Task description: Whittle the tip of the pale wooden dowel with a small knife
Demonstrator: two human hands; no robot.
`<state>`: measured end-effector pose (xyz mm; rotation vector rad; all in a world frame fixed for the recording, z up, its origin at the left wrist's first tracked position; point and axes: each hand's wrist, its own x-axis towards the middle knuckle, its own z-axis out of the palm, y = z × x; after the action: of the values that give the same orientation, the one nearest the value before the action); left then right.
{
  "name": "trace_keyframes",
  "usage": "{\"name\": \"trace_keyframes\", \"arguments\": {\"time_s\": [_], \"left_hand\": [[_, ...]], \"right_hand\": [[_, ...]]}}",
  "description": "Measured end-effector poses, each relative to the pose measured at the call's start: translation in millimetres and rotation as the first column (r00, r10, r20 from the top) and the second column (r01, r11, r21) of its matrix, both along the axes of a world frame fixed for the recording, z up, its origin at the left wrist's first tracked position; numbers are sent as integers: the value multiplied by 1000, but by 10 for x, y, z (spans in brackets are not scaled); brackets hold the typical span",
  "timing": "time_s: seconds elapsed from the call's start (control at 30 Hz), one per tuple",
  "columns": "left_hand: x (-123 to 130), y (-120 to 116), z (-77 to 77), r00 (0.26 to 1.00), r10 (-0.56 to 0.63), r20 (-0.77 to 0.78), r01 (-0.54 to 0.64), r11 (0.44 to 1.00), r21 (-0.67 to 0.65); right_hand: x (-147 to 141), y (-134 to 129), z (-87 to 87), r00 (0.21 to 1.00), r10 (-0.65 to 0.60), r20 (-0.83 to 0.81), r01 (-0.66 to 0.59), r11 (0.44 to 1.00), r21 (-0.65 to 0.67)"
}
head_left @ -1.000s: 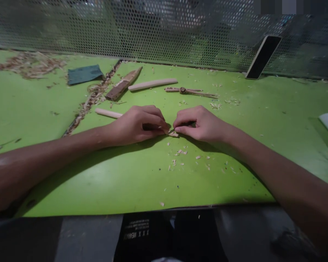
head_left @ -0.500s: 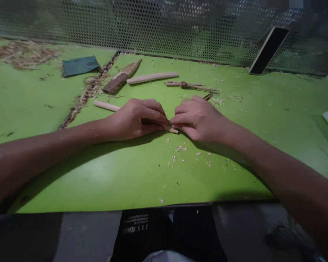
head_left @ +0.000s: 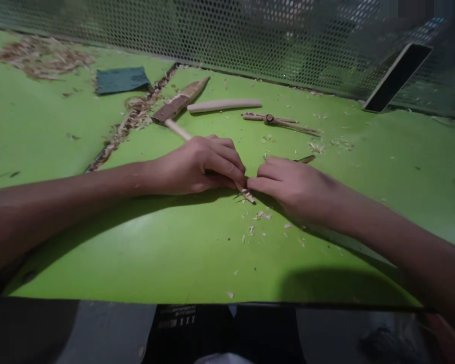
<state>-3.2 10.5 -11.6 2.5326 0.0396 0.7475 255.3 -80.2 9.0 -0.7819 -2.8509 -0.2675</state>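
Observation:
My left hand (head_left: pixel 208 164) is closed around a pale wooden stick (head_left: pixel 179 130). The stick's back part slants up and left, and its carved, chipped end (head_left: pixel 248 196) pokes out below my fingertips. My right hand (head_left: pixel 293 179) is closed on a slim dark tool, probably a carving knife (head_left: pixel 306 159), whose rear end shows past the knuckles. A thin tip is visible by the stick's carved end, but most of the tool is hidden. The fingers of both hands nearly meet. Small wood chips (head_left: pixel 263 216) lie just below them on the green tabletop (head_left: pixel 155 253).
Farther back lie a pointed wooden piece with a brown end (head_left: pixel 180 101), a smooth pale stick (head_left: pixel 224 105) and a bundle of brown twigs (head_left: pixel 280 124). A dark green sheet (head_left: pixel 121 80) and shavings (head_left: pixel 41 55) are at left. A black slab (head_left: pixel 398 78) leans on the perforated screen (head_left: pixel 250 40).
The stick has swung from pointing left to slanting up-left, and its carved end shows more. My right hand has moved slightly down and right. The whole view has shifted a little.

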Motion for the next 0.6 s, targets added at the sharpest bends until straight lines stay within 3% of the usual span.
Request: {"name": "trace_keyframes", "arguments": {"time_s": [0.13, 0.27, 0.43, 0.6], "left_hand": [[18, 9, -1, 1000, 0, -12, -1, 997, -79], [18, 4, -1, 998, 18, -67, -31, 981, -194], [6, 13, -12, 996, 20, -91, -42, 967, -253], [9, 30, -22, 993, 26, -116, -58, 956, -287]], "right_hand": [[-57, -85, 136, 992, -8, 125, -1, 997, 72], [-114, -184, 225, 988, -67, 141, 50, 991, 123], [-155, -223, 222, 992, -74, 105, 51, 977, 206], [-142, -211, 160, 993, -97, 69, 84, 982, 168]]}}
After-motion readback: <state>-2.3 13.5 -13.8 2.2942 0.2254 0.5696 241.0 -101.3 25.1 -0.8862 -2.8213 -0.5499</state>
